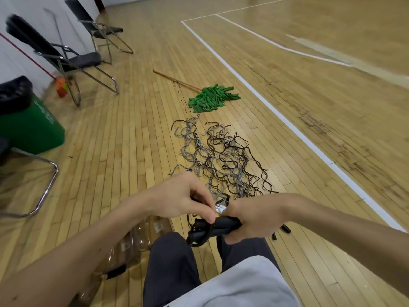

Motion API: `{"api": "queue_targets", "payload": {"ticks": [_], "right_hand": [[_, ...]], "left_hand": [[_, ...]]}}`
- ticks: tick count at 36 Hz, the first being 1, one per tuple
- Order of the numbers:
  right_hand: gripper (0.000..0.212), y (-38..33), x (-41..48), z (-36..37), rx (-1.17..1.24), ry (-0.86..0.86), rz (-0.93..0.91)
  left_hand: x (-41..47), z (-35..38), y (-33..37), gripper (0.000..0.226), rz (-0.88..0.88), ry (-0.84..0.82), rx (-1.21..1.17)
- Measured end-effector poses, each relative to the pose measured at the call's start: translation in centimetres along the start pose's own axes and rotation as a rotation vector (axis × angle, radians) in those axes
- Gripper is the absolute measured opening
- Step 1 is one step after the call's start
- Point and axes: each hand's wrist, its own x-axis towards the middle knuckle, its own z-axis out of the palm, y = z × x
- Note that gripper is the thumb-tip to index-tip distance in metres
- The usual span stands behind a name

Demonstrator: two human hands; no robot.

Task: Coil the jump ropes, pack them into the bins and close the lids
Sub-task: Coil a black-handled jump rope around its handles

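Several jump ropes (223, 158), brown and grey, lie stretched and tangled on the wooden floor ahead of me. My right hand (250, 216) grips a bundle of black rope handles (212, 229) just above my knees. My left hand (183, 198) pinches the rope cords at the top of that bundle. Clear plastic bins (132, 244) lie on the floor under my left forearm, partly hidden by it. Loose black handles (283, 231) lie on the floor right of my right hand.
A green mop (212, 98) with a wooden handle lies beyond the ropes. Two folding chairs (66, 56) stand at the left wall, with a green trash bin (28, 127) and another chair frame (44, 187) closer. A white court line (287, 122) runs on the right.
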Motion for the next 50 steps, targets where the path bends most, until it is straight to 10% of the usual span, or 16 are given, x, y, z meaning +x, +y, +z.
{"api": "queue_targets", "payload": {"ticks": [20, 30, 50], "right_hand": [[0.006, -0.4, 0.1, -2.1, 0.231, 0.343, -0.200], [0.048, 1.1, -0.3, -3.4, 0.473, 0.522, -0.251], [0.025, 5.2, 2.0, -2.7, 0.478, 0.571, 0.097]], "left_hand": [[-0.8, 0.8, -1.9, 0.033, -0.024, 0.291, -0.650], [0.0, 2.0, -2.4, 0.034, -0.100, 0.395, -0.841], [-1.9, 3.6, -1.9, 0.039, -0.107, 0.353, 0.607]]}}
